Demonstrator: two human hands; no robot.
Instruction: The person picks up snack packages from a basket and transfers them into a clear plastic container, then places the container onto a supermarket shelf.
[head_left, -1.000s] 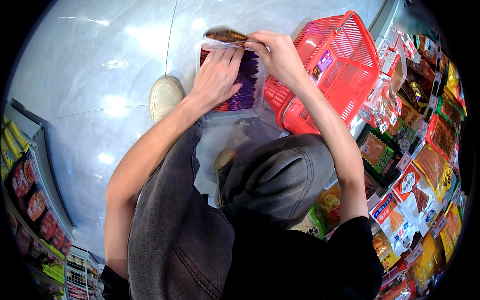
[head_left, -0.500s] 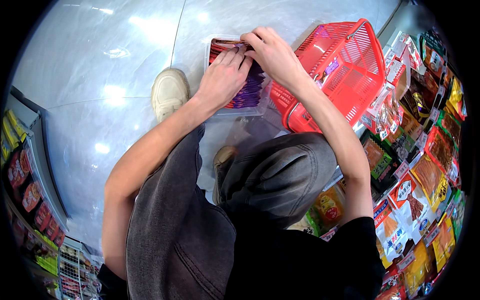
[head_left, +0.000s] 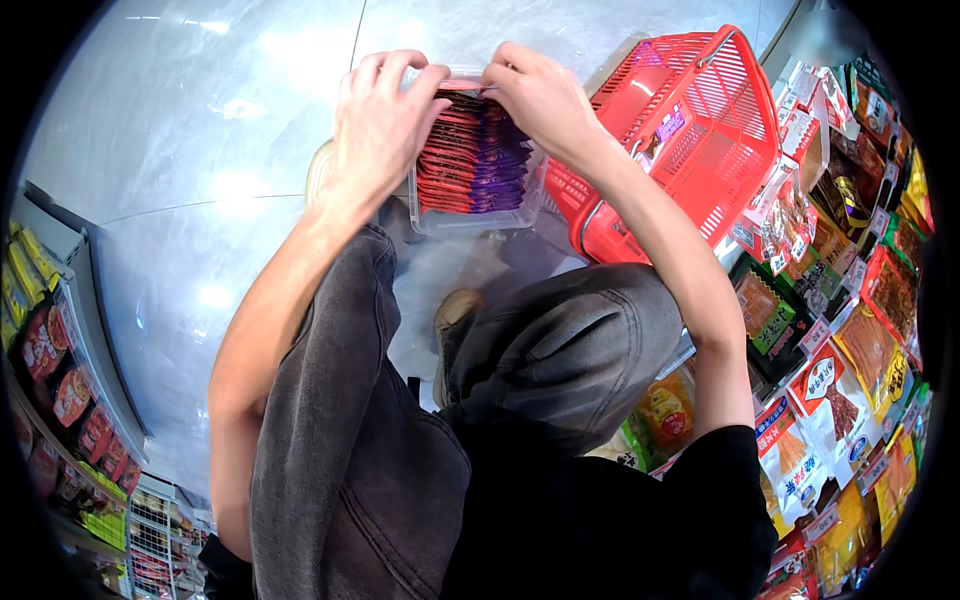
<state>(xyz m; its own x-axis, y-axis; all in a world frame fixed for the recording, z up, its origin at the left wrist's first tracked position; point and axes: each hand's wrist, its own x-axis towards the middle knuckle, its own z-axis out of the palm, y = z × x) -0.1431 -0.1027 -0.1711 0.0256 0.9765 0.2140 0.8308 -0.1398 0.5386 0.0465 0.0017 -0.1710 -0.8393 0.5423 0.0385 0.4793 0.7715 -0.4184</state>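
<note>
A clear plastic bin stands on the floor in front of me, filled with a tight row of thin red and purple packets. My left hand is over the bin's far left corner. Its fingers are bent, with a gap between thumb and forefinger, and nothing shows held in it. At the far right end of the row, my right hand has its fingers curled in, the tips closed at the edge of the farthest packet. My right thumb is mostly hidden.
A red shopping basket lies tilted just right of the bin. Shelves of bagged snacks line the right side. Another shelf of packaged goods runs along the left. My bent knees are close below the bin.
My left hand has lifted off the packets and shifted left to the bin's corner, uncovering the row. My right hand stays near the far right end, its fingers drawn in more.
</note>
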